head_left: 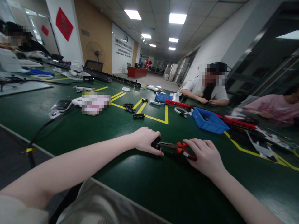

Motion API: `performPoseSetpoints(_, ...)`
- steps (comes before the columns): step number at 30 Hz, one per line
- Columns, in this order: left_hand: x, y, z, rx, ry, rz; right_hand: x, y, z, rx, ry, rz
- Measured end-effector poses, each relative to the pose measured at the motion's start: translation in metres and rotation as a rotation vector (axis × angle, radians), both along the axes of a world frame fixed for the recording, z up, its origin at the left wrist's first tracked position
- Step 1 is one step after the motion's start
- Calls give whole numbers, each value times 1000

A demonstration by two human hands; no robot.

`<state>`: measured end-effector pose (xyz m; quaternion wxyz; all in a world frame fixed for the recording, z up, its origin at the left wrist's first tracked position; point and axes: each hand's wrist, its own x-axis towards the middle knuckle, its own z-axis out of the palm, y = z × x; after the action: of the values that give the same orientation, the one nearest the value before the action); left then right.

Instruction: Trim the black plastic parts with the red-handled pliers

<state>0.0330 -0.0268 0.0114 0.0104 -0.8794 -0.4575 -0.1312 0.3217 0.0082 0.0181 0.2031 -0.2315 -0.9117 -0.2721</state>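
My left hand (147,141) is closed around a small black part (156,143) just above the green table (112,183); most of the part is hidden by my fingers. In my right hand (206,155) is a pair of needle-nose pliers (181,147) with red and black handles. Their thin metal jaws point left and reach the black part's right side. Whether the jaws grip anything is too small to tell. Beyond my left hand lie several similar black pieces, among them one black piece (139,116) beside the yellow tape.
A blue bin (209,120) stands right of centre, with a smaller blue bin (163,97) farther back. Red strips (178,104) run between them. A phone-like object (95,104) and a white device (62,105) with a cable lie left. Other people sit across the table.
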Motion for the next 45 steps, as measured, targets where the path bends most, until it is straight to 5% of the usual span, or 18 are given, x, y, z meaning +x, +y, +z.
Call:
performPoseSetpoints(25,-3,0,2,-71,-84,16,-1,1,-1,-63,27,131)
performPoseSetpoints(45,-3,0,2,-101,-106,15,-2,3,-4,-164,26,99)
